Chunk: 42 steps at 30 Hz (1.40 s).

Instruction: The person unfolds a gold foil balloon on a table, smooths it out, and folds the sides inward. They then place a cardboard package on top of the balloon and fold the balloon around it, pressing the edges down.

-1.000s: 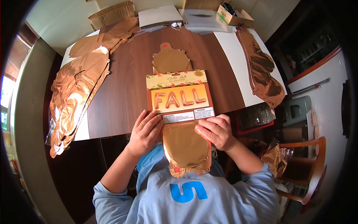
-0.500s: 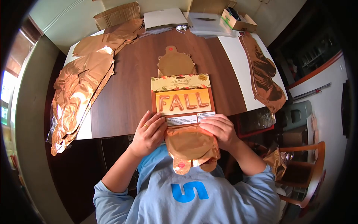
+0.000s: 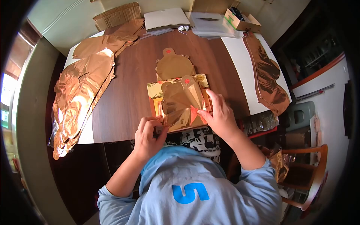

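Note:
A copper foil balloon (image 3: 176,98) lies folded up over the front of the printed cardboard package (image 3: 153,90), hiding most of its lettering. At the package's lower left corner, my left hand (image 3: 149,135) is closed on the foil's edge. My right hand (image 3: 218,112) pinches the foil near its right side, thumb on the reddish fold, fingers raised. Beyond the package, a rounded foil part (image 3: 172,64) with a red dot on its tab lies on the brown table (image 3: 127,82).
Copper foil sheets lie at the left (image 3: 80,90) and right (image 3: 264,71) table edges. At the back are a white flat stack (image 3: 165,18), clear plastic sheets (image 3: 210,24) and a small open box (image 3: 245,24). A wooden chair (image 3: 317,168) stands at the right.
The foil that hung below the package is now folded up over its front. My right hand has moved up along the package's right side; my left hand has shifted slightly down.

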### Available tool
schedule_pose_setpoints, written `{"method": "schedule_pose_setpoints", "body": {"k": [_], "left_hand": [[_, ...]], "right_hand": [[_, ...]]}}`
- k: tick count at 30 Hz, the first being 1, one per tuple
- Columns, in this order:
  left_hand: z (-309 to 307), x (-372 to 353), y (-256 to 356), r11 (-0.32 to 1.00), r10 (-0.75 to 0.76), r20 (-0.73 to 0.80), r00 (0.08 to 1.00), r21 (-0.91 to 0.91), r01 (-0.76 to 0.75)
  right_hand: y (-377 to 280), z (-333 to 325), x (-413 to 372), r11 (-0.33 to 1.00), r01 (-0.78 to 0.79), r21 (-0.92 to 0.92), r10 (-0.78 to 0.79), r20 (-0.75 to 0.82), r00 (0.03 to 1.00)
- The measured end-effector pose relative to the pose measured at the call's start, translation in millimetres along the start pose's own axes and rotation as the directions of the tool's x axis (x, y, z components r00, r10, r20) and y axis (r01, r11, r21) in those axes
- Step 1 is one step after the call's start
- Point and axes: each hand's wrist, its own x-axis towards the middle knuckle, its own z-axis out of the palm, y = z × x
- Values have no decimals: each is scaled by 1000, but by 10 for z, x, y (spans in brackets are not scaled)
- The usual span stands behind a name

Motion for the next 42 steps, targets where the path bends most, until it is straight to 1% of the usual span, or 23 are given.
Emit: {"method": "schedule_pose_setpoints", "body": {"k": [2,3,5,7,8,9,10,12,13,14,17,20,23,24,27,28,31,32,35,36,39,40,42], "left_hand": [[9,-5,50,994,-98,-68,993,-51,95],[0,20,60,997,44,-66,997,71,-39],[-45,86,107,905,317,-10,948,303,-299],[-84,130,210,831,415,219,883,304,-465],[-56,171,226,797,454,322,831,271,-540],[-27,207,235,759,487,420,766,230,-609],[28,224,201,761,462,495,736,205,-616],[24,242,177,824,311,575,757,233,-516],[21,257,161,849,235,611,756,250,-466],[23,233,116,813,240,616,750,295,-502],[-31,209,124,842,186,630,754,294,-453],[-42,215,108,856,199,625,755,265,-444],[-56,222,113,886,225,599,768,202,-418],[-63,235,111,895,239,588,773,175,-410],[-147,375,104,922,267,593,760,72,-380],[-192,491,124,935,244,631,737,48,-351],[-133,789,149,953,263,534,804,-14,-302],[-102,919,228,933,304,546,781,-4,-361],[307,1023,193,796,531,642,554,-153,-586],[415,1022,110,749,510,718,474,-99,-656],[493,1335,-254,736,508,671,540,-12,-677],[494,1428,-368,703,497,685,533,44,-710],[448,1597,-461,693,441,698,564,135,-709]], "right_hand": [[-31,-2,-63,982,147,-121,-158,-92,983],[-56,-8,-126,959,215,-185,-241,-128,962],[-141,-20,-290,922,318,-220,-348,-111,931],[-245,-20,-434,898,395,-194,-408,-31,913],[-211,89,-531,909,394,-139,-398,2,918],[-187,168,-592,914,368,-169,-365,49,930],[-182,231,-628,918,343,-199,-331,93,939],[-117,306,-652,927,302,-224,-256,213,943],[-119,302,-629,921,308,-240,-257,221,941],[-129,293,-589,914,312,-258,-257,226,940],[-172,270,-552,909,289,-301,-206,277,938],[-298,285,-587,928,194,-319,-92,307,947],[-387,294,-612,944,249,-215,-182,289,940],[-378,311,-587,937,277,-212,-202,317,926],[-322,411,-589,916,287,-279,-199,304,932],[-375,378,-555,941,250,-226,-173,315,933],[-408,340,-512,943,246,-225,-140,403,904],[-404,333,-512,936,264,-233,-158,395,905],[-424,318,-498,951,202,-235,-87,421,903],[-395,353,-541,932,239,-273,-99,442,892],[-361,368,-567,908,297,-296,-156,418,895],[-397,329,-520,912,285,-296,-142,426,894],[-409,312,-484,920,274,-280,-145,407,902]]}}
